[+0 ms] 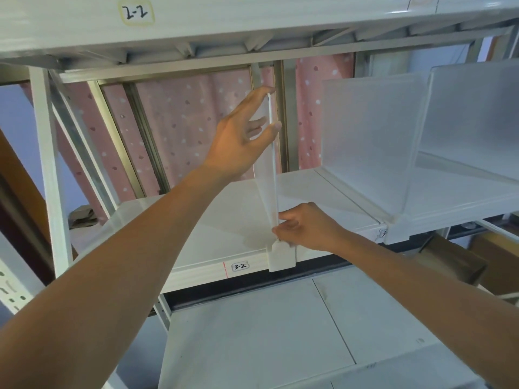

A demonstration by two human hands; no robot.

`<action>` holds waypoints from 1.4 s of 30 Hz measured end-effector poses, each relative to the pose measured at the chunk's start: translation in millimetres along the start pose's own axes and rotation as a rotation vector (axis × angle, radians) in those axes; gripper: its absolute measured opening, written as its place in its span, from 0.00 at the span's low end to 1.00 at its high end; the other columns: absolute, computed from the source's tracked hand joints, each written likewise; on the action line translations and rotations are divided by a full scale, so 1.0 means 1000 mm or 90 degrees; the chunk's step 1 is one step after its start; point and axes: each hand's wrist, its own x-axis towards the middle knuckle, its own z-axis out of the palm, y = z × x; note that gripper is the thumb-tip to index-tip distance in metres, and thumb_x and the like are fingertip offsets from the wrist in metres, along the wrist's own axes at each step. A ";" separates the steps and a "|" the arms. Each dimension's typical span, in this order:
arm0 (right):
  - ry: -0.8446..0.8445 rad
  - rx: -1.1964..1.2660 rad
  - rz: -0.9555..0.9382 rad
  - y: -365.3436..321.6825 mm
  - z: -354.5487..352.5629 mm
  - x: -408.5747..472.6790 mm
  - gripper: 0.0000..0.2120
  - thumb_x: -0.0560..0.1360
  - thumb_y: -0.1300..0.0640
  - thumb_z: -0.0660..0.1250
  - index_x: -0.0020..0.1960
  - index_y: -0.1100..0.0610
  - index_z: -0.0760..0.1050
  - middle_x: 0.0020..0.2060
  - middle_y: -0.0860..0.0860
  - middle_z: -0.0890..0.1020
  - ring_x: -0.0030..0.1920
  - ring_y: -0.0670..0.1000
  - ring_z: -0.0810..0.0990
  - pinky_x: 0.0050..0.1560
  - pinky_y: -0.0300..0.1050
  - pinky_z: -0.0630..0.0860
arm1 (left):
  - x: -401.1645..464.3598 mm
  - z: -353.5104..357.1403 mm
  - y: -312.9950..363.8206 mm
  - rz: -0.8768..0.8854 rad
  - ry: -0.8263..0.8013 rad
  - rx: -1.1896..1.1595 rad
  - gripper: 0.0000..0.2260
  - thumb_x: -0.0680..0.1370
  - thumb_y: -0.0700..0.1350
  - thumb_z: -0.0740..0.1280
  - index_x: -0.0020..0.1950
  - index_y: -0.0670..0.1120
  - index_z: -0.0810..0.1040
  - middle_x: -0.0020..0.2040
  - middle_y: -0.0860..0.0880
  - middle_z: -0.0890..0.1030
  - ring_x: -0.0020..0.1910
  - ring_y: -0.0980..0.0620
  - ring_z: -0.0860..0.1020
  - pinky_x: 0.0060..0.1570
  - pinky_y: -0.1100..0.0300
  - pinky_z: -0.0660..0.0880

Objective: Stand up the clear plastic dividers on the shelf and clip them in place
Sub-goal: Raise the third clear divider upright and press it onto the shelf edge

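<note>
A clear plastic divider (266, 181) stands upright, edge-on to me, on the white shelf (213, 240) marked 3-2. My left hand (241, 136) grips its upper part, thumb on the near edge and fingers behind the sheet. My right hand (303, 226) pinches its bottom front corner, just above the white clip (281, 258) that hangs over the shelf's front lip. Two more frosted dividers (368, 141) (474, 113) stand upright further right on the same shelf level.
The upper shelf, labelled 2-2 (136, 12), hangs close above my left hand. A white upright post (47, 164) stands at the left. A lower shelf (252, 332) lies below. A pink dotted curtain (191, 113) hangs behind. Cardboard boxes (449, 259) sit at lower right.
</note>
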 end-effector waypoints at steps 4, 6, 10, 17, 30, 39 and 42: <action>0.006 -0.039 -0.019 -0.003 0.000 0.000 0.17 0.76 0.57 0.70 0.29 0.47 0.80 0.26 0.48 0.83 0.29 0.46 0.84 0.34 0.37 0.77 | 0.000 -0.005 0.003 -0.009 -0.016 0.003 0.23 0.83 0.50 0.69 0.76 0.57 0.69 0.75 0.63 0.67 0.67 0.51 0.78 0.60 0.73 0.72; 0.003 -0.051 -0.019 -0.002 0.000 0.001 0.15 0.77 0.57 0.69 0.31 0.55 0.79 0.26 0.48 0.82 0.27 0.44 0.83 0.32 0.32 0.72 | 0.002 -0.007 0.005 -0.016 -0.024 0.010 0.23 0.82 0.50 0.69 0.76 0.57 0.69 0.77 0.61 0.67 0.67 0.50 0.78 0.61 0.72 0.72; 0.006 -0.055 -0.020 -0.005 -0.001 0.000 0.13 0.78 0.57 0.69 0.35 0.60 0.82 0.25 0.46 0.82 0.27 0.43 0.83 0.31 0.28 0.71 | 0.003 -0.007 0.005 -0.018 -0.031 0.017 0.24 0.82 0.51 0.70 0.77 0.57 0.69 0.79 0.57 0.65 0.68 0.49 0.77 0.64 0.67 0.74; 0.017 -0.051 -0.014 -0.009 -0.001 -0.001 0.12 0.77 0.57 0.69 0.38 0.61 0.85 0.28 0.51 0.84 0.28 0.46 0.84 0.33 0.30 0.75 | 0.001 -0.010 0.005 -0.012 -0.022 0.020 0.26 0.81 0.51 0.71 0.78 0.58 0.68 0.79 0.57 0.66 0.68 0.50 0.77 0.62 0.70 0.73; 0.068 -0.101 -0.010 -0.010 0.006 0.006 0.14 0.71 0.59 0.68 0.30 0.64 0.81 0.24 0.56 0.82 0.27 0.54 0.83 0.30 0.34 0.75 | 0.008 -0.007 0.005 -0.004 -0.028 0.068 0.23 0.81 0.52 0.70 0.75 0.57 0.71 0.79 0.54 0.67 0.65 0.50 0.79 0.64 0.64 0.75; 0.106 -0.106 -0.008 -0.012 0.009 0.008 0.16 0.72 0.59 0.70 0.27 0.63 0.80 0.23 0.55 0.81 0.27 0.52 0.80 0.36 0.36 0.75 | 0.009 -0.005 0.002 0.007 -0.017 0.058 0.24 0.81 0.52 0.70 0.77 0.57 0.69 0.80 0.53 0.66 0.65 0.49 0.80 0.64 0.63 0.76; 0.105 -0.103 -0.023 -0.011 0.009 0.007 0.16 0.72 0.58 0.69 0.28 0.64 0.80 0.23 0.55 0.82 0.28 0.55 0.82 0.38 0.39 0.79 | 0.008 -0.004 -0.001 0.014 -0.011 0.048 0.25 0.81 0.52 0.70 0.77 0.57 0.69 0.79 0.54 0.66 0.65 0.49 0.80 0.63 0.65 0.76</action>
